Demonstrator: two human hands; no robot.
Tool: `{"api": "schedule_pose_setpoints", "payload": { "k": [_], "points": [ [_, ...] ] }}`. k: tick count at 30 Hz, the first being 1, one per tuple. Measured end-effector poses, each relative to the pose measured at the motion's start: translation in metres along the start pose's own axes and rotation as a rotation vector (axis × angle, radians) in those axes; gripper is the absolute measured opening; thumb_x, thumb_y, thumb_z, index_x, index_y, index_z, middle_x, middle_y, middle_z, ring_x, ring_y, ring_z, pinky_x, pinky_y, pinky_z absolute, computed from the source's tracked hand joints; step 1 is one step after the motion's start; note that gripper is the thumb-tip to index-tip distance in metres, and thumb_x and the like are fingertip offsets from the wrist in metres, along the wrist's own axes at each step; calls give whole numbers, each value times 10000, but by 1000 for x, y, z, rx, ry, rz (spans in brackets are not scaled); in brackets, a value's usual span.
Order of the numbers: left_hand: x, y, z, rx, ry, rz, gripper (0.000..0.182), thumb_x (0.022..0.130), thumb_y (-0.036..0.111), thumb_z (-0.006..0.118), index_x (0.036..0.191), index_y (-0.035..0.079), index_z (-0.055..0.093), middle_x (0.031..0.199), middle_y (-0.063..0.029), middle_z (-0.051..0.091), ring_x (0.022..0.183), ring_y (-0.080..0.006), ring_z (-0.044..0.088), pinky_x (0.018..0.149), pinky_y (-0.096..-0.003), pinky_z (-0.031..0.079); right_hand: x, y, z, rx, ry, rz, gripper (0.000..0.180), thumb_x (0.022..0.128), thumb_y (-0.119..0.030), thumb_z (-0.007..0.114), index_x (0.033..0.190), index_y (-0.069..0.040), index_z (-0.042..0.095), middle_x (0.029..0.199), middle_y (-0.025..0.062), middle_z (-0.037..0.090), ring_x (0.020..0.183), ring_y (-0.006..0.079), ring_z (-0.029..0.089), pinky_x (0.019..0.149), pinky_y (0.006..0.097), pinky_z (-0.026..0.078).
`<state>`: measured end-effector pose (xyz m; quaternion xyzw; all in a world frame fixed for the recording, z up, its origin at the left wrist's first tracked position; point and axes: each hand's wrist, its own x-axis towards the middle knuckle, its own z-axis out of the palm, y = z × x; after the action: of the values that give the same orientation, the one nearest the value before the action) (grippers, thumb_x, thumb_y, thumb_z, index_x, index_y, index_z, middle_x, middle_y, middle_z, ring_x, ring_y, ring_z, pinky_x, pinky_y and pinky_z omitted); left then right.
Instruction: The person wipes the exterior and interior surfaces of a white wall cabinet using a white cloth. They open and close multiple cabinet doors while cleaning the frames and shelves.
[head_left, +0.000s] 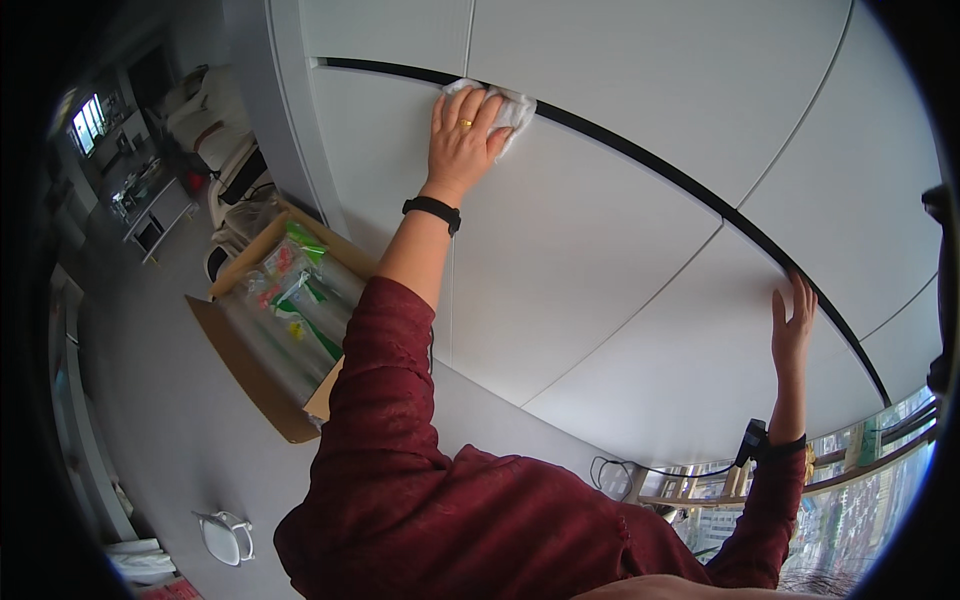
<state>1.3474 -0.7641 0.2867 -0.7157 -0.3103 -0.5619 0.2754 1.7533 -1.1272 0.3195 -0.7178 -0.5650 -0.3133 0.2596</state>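
Note:
My left hand (463, 154), with a gold ring and a black wristband, presses a crumpled white cloth (517, 112) flat against the white cabinet doors (585, 247). The cloth overlaps a long black recessed strip (637, 154) that runs between the upper and lower doors. Farther right, my right hand (795, 322) reaches up, its fingertips on or just at the same strip. Its thumb stands apart from the fingers, and nothing shows in it. A black device (752, 441) with a cable is strapped to the right wrist.
An open cardboard box (259, 375) holding plastic-wrapped goods stands on the grey floor, left of my left arm. A small white stool-like object (223, 538) is at lower left. Behind the box are draped furniture (214, 124) and a desk (157, 210). A window (855, 517) with a railing lies at lower right.

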Motion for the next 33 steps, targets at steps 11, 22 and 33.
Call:
{"api": "schedule_pose_setpoints", "payload": {
  "k": [11,22,33],
  "points": [
    [31,-20,-9,-21,-152,163,313,864,292,646,1085,72,624,1031,-48,626,995,-228,567,975,-408,392,-2,-7,18,-142,141,-75,495,914,-267,594,1343,-71,445,1322,155,476,1242,350,409,1038,460,339],
    [39,-2,-68,-283,-384,-65,324,810,244,705,1010,8,609,1006,-152,601,1015,-336,529,885,-434,419,-1,6,24,-237,186,-91,511,917,-398,571,1332,-110,494,1320,132,496,1241,304,434,1034,445,357],
    [13,-4,-134,-684,-395,-337,173,863,106,664,823,-54,611,713,-77,531,616,-149,499,570,-279,429,-1,20,28,-231,191,-111,492,925,-413,558,1310,-109,527,1337,127,496,1265,307,416,1049,450,336]
  ]
}}
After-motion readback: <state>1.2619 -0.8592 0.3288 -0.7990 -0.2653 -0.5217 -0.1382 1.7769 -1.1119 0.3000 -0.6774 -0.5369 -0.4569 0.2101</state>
